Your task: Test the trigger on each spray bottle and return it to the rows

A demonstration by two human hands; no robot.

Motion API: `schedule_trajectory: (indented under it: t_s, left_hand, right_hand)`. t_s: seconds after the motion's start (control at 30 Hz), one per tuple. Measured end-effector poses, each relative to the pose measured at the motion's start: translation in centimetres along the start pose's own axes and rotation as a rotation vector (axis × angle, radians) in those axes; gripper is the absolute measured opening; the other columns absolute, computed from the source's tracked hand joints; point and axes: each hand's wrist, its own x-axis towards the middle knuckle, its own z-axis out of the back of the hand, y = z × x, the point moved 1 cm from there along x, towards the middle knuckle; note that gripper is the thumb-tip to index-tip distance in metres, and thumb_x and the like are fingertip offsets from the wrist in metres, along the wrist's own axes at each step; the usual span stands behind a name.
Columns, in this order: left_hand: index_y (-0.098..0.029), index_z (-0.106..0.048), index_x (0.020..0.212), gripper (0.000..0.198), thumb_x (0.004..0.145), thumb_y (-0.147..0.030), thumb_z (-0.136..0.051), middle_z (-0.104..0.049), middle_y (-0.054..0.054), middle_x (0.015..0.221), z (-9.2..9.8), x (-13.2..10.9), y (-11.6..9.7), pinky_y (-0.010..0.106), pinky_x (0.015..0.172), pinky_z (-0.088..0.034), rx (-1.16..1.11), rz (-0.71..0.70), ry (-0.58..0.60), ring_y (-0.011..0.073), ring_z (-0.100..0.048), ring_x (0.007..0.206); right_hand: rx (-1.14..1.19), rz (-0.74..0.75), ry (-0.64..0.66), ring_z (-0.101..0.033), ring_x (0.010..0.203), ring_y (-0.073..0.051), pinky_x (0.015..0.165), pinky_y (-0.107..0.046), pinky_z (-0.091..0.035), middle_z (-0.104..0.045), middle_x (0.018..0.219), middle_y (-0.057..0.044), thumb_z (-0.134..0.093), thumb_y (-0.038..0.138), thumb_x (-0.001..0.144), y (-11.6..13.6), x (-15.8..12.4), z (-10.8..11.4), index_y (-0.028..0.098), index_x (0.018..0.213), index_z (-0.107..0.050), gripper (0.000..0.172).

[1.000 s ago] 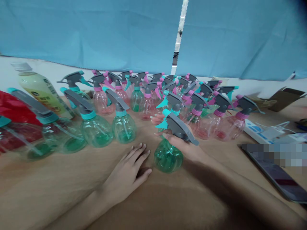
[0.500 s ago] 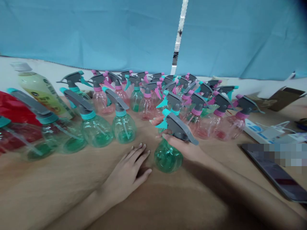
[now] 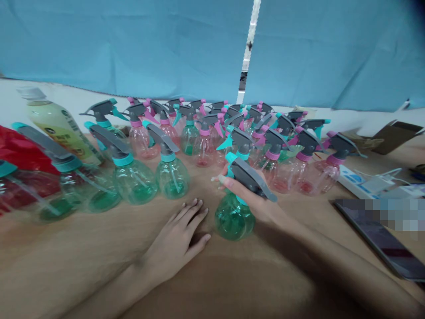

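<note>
Head view: right hand (image 3: pixel 247 199) gripping green spray bottle (image 3: pixel 234 218)

Its fingers are closing around the neck, hiding the collar; whether the base is touching the wooden table (image 3: pixel 83 248) is hard to tell. Left hand (image 3: pixel 177 237) is lying open, fingers spread, just beside it. Pink and green spray bottles (image 3: pixel 204 150) are crowding ahead, leaving open tabletop nearby.

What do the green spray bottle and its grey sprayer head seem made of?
The translucent green spray bottle held in the right hand looks like glossy plastic: light passes through its shiny walls. The grey sprayer head looks like opaque matte plastic.
</note>
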Motion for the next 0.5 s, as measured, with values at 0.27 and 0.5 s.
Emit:
schedule_trajectory:
  t_s: [0.27,0.5]
  left_hand:
    - [-0.016,-0.042,0.137,0.050,0.096,-0.043,-0.045,-0.041,0.010,0.145,-0.19,-0.07,0.16,0.043,0.109,-0.030,-0.011,-0.001,-0.021,0.0251,-0.037,0.133]
    - [-0.013,-0.044,0.136,0.050,0.096,-0.043,-0.045,-0.043,0.011,0.144,0.00,0.00,-0.02,0.044,0.109,-0.031,-0.005,-0.001,-0.011,0.0259,-0.039,0.132]
  right_hand:
    - [-0.051,0.051,-0.072,-0.061,0.070,-0.016,0.062,-0.029,-0.051,-0.062,0.076,0.001,-0.060,0.041,0.084,-0.89,-0.03,-0.02,0.027,0.085,-0.063,0.015]
    - [0.030,0.035,0.009,-0.064,0.079,-0.017,0.069,-0.031,-0.052,-0.065,0.085,0.000,-0.059,0.037,0.086,-0.48,0.04,-0.09,0.026,0.092,-0.062,0.013]
